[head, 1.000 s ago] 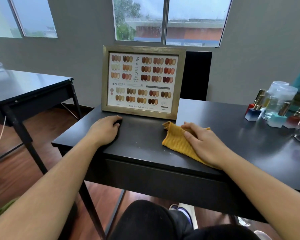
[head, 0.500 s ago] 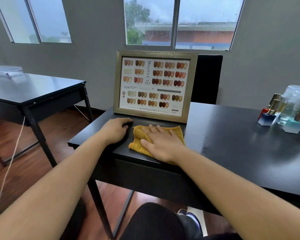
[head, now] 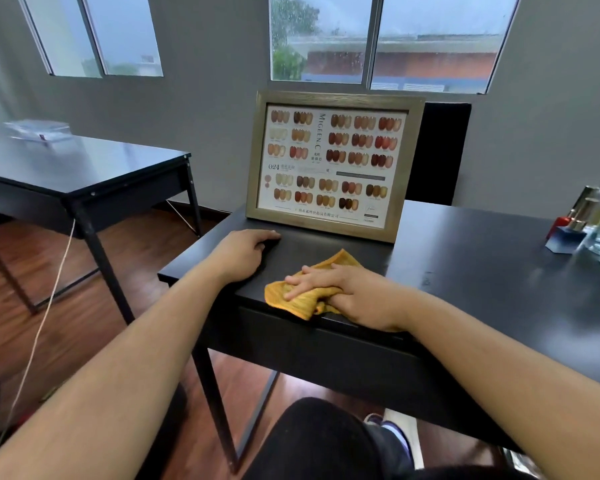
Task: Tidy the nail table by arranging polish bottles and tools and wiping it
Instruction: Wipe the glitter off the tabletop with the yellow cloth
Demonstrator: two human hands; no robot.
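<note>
A yellow cloth (head: 305, 301) lies bunched at the front left edge of the black nail table (head: 482, 282). My right hand (head: 347, 291) presses flat on the cloth, fingers pointing left. Resting on the table's left corner, my left hand (head: 243, 251) has its fingers curled down and holds nothing. Several polish bottles (head: 568, 233) with gold caps and blue and red bases stand at the far right edge, partly cut off. Tools are not visible.
A framed nail colour chart (head: 333, 164) stands upright at the back of the table, just behind my hands. A second black table (head: 84, 174) stands to the left with a clear box (head: 37, 131) on it. A black chair back (head: 444, 154) sits behind the frame.
My right hand has slid the cloth leftward across the table, then back toward the front edge, bunching it. The left hand has stayed at the left corner.
</note>
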